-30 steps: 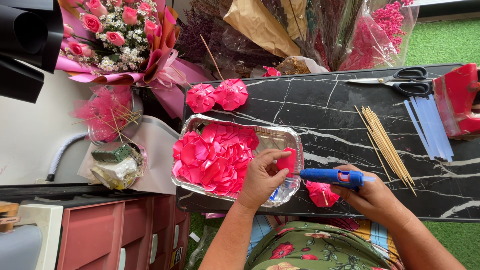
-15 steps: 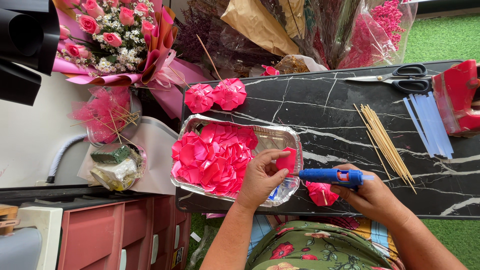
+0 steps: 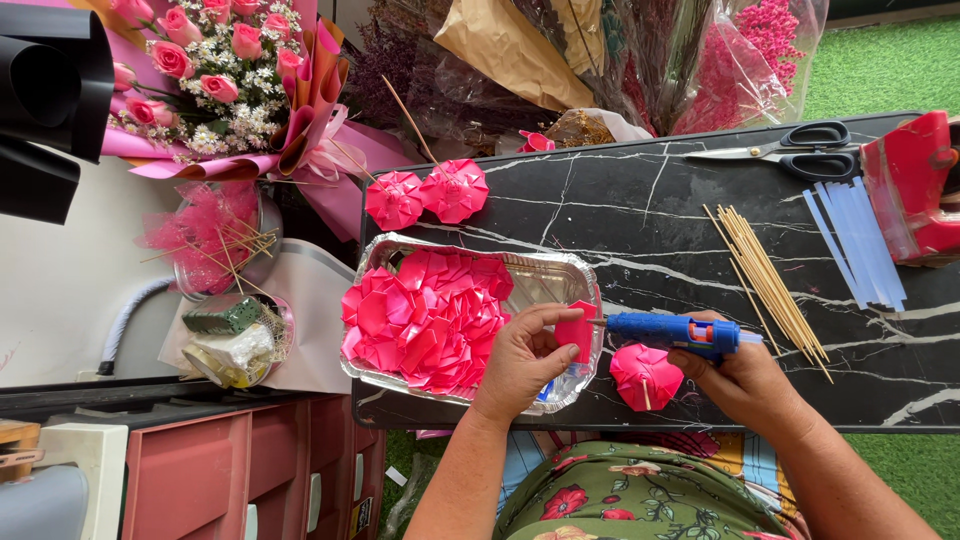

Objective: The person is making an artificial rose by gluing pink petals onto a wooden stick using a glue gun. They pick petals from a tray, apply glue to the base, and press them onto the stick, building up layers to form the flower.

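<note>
- The left hand (image 3: 520, 360) was closed on a small pink folded petal (image 3: 575, 330), pinched between thumb and fingers over the right end of the foil tray (image 3: 470, 250).
- The right hand (image 3: 745, 380) was wrapped around a blue glue gun (image 3: 670, 330), its nozzle pointing left and touching, or just short of, the petal's edge; which of the two could not be told.
- A part-made pink paper flower (image 3: 645, 375) lay on the black marble-look table (image 3: 650, 200) near its front edge, just under the gun and beside the right hand.
- The tray stood at the table's left end, filled with loose pink petals (image 3: 425, 315); two finished paper flowers (image 3: 425, 195) lay just behind it at the table's back left corner.
- Wooden skewers (image 3: 765, 275) lay right of the gun, pale glue sticks (image 3: 855, 240) further right, scissors (image 3: 790, 150) near the back edge, and a red tape dispenser (image 3: 915, 185) at the right end.
- To do this well, I would judge that the petal needed to be held steady by its far edge, with fingertips clear of the hot nozzle.
- A small bead of glue along the lower edge looked sufficient; too much would likely squeeze out and show.
</note>
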